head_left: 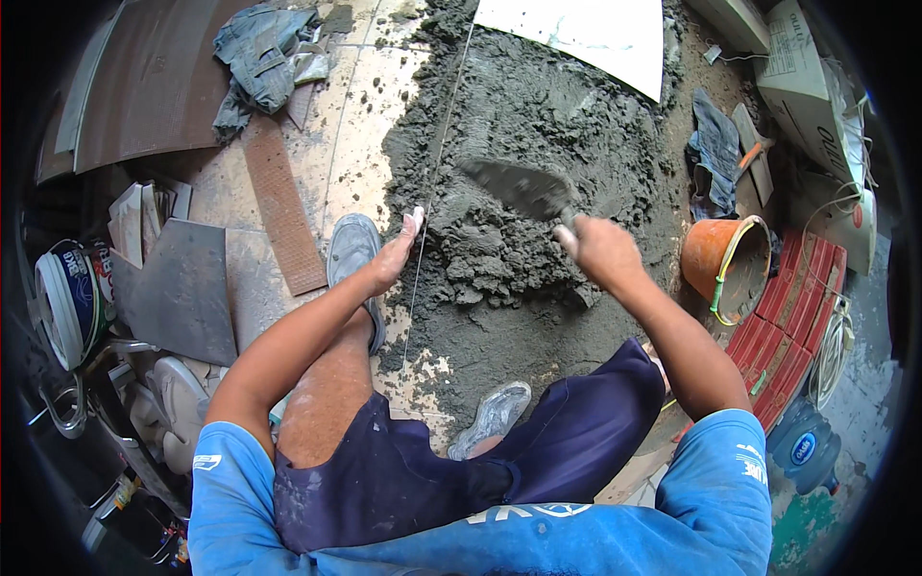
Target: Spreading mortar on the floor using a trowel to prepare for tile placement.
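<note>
One trowel [523, 188], right fingers [586, 232] clamped on it, left fingers [411, 227] outstretched beside one string [416, 288]

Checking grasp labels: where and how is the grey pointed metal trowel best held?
Probably by its handle, largely covered by the person's right grip, coming from the right: the trowel's broad blade tapers leftward over lumpy grey mortar.

There are two hands [605, 252], two shoes [353, 252], one pointed trowel [521, 187], one string [417, 278], one white slab [588, 40], one orange bucket [704, 257], two denim heaps [261, 60] and one blue jug [805, 453].
</note>
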`<action>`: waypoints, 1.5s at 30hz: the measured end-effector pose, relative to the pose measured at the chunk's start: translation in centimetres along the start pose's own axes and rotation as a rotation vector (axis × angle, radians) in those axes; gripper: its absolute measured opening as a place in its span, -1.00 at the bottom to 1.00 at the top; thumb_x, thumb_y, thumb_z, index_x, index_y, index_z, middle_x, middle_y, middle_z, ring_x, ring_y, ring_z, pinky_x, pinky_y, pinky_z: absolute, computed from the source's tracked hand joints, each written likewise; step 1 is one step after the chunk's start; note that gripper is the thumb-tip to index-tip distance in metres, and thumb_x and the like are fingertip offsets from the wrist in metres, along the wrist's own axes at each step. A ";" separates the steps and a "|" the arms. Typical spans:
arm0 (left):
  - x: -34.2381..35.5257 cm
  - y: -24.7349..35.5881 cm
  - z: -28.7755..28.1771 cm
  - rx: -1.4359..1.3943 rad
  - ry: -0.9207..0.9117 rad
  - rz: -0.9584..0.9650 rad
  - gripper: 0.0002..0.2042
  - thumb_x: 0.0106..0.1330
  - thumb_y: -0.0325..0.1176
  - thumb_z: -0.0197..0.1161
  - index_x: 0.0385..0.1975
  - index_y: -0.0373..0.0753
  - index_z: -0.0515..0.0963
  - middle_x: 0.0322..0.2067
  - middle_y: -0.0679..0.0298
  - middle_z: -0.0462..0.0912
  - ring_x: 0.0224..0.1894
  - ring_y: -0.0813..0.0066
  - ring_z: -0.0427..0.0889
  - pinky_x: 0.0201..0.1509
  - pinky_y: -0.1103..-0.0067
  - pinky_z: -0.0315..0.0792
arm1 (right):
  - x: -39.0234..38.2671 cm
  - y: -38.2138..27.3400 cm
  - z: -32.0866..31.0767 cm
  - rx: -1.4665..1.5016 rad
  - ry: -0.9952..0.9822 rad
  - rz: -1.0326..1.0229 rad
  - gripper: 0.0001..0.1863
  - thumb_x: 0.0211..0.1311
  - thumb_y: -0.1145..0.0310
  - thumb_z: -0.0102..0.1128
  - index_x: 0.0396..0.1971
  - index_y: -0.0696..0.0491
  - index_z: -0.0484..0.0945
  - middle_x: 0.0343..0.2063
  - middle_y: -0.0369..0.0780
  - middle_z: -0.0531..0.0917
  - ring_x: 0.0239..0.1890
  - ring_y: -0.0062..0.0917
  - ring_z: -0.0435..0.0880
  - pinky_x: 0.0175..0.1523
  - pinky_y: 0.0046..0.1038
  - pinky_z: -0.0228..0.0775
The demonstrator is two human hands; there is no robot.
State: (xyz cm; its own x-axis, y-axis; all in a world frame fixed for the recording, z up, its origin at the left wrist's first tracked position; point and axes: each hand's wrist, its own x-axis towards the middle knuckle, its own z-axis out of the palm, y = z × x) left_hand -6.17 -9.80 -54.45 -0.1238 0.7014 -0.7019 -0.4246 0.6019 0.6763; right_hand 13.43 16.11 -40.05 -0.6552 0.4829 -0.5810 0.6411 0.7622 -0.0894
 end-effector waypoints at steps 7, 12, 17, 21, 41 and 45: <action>0.4 0.4 0.1 -0.038 -0.040 0.012 -0.08 0.34 0.39 -0.65 0.46 -0.31 -0.18 0.50 0.15 -0.28 0.53 0.40 -0.41 0.53 0.48 -0.51 | 3.0 -3.7 1.4 -0.025 -0.095 -0.172 -0.56 0.41 0.01 -0.04 -0.21 0.11 0.58 -0.45 -0.05 0.69 -0.41 -0.22 0.72 -0.31 -0.16 0.59; 0.9 0.5 0.4 -0.050 -0.062 0.031 -0.11 0.36 0.36 -0.66 0.46 -0.30 -0.15 0.51 0.25 -0.28 0.53 0.44 -0.38 0.53 0.52 -0.50 | 7.4 -1.2 -1.9 0.011 -0.072 0.046 -0.53 0.42 -0.01 -0.06 -0.26 0.12 0.60 -0.37 -0.02 0.70 -0.32 -0.16 0.72 -0.19 -0.14 0.58; 0.9 0.0 -0.4 -0.065 -0.066 0.002 -0.12 0.38 0.34 -0.64 0.45 -0.32 -0.15 0.50 0.25 -0.25 0.53 0.47 -0.35 0.53 0.55 -0.48 | 6.6 -3.9 -1.8 0.156 -0.032 0.134 -0.51 0.40 -0.03 -0.05 -0.22 0.14 0.60 -0.31 0.06 0.69 -0.22 -0.08 0.71 -0.05 -0.08 0.53; 1.1 0.1 -1.2 0.057 -0.045 0.060 -0.13 0.40 0.33 -0.63 0.45 -0.34 -0.09 0.49 0.22 -0.15 0.53 0.44 -0.25 0.53 0.55 -0.40 | 8.8 -5.1 -0.3 0.164 -0.028 0.047 -0.49 0.40 -0.05 -0.07 -0.17 0.14 0.60 -0.28 0.06 0.69 -0.19 -0.03 0.69 -0.04 -0.09 0.51; -1.9 0.2 -7.3 0.038 0.140 0.298 -0.15 0.44 0.29 -0.59 0.40 -0.40 0.06 0.45 0.08 0.03 0.51 0.29 -0.10 0.54 0.46 -0.31 | 10.8 12.7 -5.0 0.120 0.392 0.448 -0.42 0.33 -0.13 0.00 -0.12 0.16 0.60 -0.16 0.13 0.65 -0.07 0.04 0.63 0.04 -0.07 0.44; -2.3 -0.2 -8.1 0.021 0.153 0.313 -0.14 0.44 0.28 -0.62 0.41 -0.41 0.03 0.45 0.05 0.00 0.51 0.27 -0.11 0.55 0.44 -0.31 | 10.5 15.2 -2.6 -0.176 0.388 0.309 -0.59 0.37 0.01 0.00 -0.25 0.10 0.53 -0.27 -0.01 0.69 -0.20 -0.05 0.69 -0.11 -0.12 0.55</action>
State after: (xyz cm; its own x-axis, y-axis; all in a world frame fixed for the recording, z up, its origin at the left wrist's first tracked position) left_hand -13.01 -14.62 -54.81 -0.3790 0.7885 -0.4844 -0.3262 0.3760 0.8673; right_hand 15.24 33.87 -45.37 -0.5678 0.7951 -0.2131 0.7728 0.6040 0.1950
